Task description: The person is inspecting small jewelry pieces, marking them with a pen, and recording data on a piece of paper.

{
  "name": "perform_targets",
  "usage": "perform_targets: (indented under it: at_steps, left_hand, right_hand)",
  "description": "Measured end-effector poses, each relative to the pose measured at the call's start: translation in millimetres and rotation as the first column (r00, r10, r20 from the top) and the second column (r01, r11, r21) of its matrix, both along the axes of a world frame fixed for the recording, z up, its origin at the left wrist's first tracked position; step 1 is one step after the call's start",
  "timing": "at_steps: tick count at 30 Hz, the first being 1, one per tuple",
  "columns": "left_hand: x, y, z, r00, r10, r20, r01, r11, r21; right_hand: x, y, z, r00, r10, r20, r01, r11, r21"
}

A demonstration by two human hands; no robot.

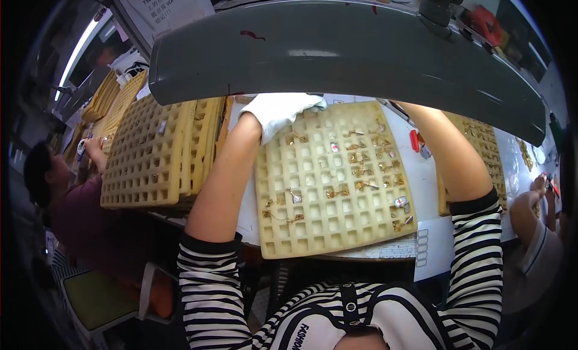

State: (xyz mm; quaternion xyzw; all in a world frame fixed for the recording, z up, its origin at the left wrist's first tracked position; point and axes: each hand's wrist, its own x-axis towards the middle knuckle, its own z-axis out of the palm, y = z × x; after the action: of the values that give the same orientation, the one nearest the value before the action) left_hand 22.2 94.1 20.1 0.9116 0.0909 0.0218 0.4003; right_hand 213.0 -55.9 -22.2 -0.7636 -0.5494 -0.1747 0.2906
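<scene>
My left hand (282,114), in a white glove, rests at the upper left edge of a pale yellow grid tray (316,249); its fingertips are partly under the lamp housing, and I cannot tell whether they grip anything. Gold-coloured chain jewellery (337,191) lies in many of the tray's square pockets, mostly on the right side. A silvery fan-shaped piece (295,197) sits in the left part, and a small red-and-white tag (334,146) higher up. My right forearm reaches up under the lamp at the right, and the right hand is hidden behind it.
A grey lamp housing (334,56) spans the view above the tray. Stacked yellow trays (144,155) stand left, another tray (487,160) right. A red-handled tool (414,141) and a white card (433,250) lie right of the tray. People sit at both sides.
</scene>
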Motion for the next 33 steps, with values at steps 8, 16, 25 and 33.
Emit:
perform_targets:
  at_steps: [8,16,25,33]
  left_hand:
    - [-4,6,4,0.941,0.319,-0.113,-0.338,0.876,-0.343]
    - [-31,38,0,0.996,-0.054,0.078,-0.034,0.561,0.827]
    - [-30,44,-6,0.993,-0.053,0.101,-0.047,0.617,0.785]
    - [-26,31,-4,0.958,0.155,0.241,-0.196,0.968,0.159]
  right_hand:
    - [23,2,-20,0.986,-0.139,-0.087,0.141,0.99,0.01]
    - [-64,32,16,0.828,0.038,-0.559,-0.169,0.968,-0.184]
    - [-83,33,18,0.811,0.044,-0.583,-0.303,0.884,-0.356]
    - [-96,26,42,0.857,-0.048,-0.514,-0.222,0.865,-0.45]
